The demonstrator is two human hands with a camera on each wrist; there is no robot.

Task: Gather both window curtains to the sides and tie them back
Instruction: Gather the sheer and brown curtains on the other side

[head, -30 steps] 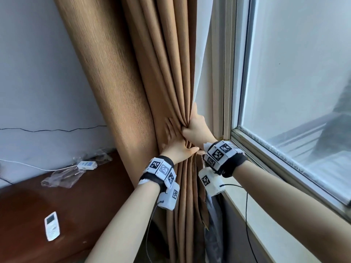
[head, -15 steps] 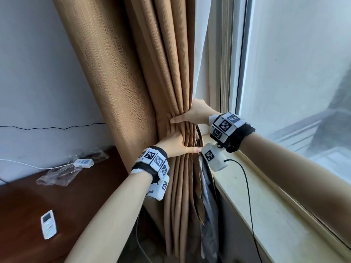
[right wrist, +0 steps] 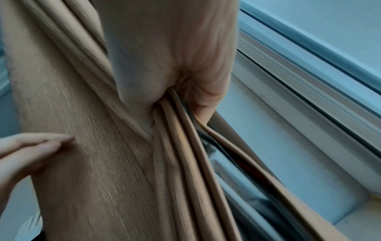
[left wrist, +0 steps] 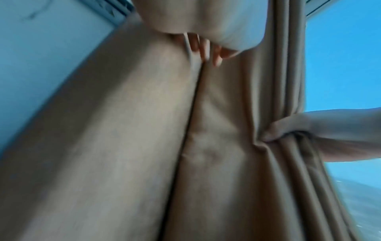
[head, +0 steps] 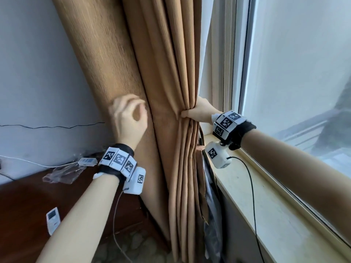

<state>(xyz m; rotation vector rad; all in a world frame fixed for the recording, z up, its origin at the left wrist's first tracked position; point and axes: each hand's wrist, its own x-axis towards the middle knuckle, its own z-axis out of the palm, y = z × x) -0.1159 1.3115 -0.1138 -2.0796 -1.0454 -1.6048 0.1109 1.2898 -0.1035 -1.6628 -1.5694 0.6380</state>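
Observation:
A brown curtain [head: 117, 63] hangs left of the window, with a wide flat fold on the left and a bunch of pleats [head: 182, 168] on the right. My right hand [head: 199, 112] grips the bunched pleats from the window side, thumb in front. The right wrist view shows the same right hand [right wrist: 164, 73] pinching the pleats together. My left hand [head: 129, 116] is blurred in front of the wide fold and holds nothing. Its fingers [right wrist: 31, 150] lie against the fabric of that fold. In the left wrist view my fingertips [left wrist: 206, 48] sit near a crease of the curtain.
A pale window sill [head: 266, 205] runs under the glass [head: 303, 73] on the right. A grey lining [head: 210, 196] hangs behind the pleats. At lower left a dark wooden desk [head: 22, 205] carries a white remote [head: 53, 223] and a clear plastic bag [head: 64, 171].
My left hand has let go of the bunched pleats and moved left and up to the wide fold. The right hand keeps its hold on the pleats.

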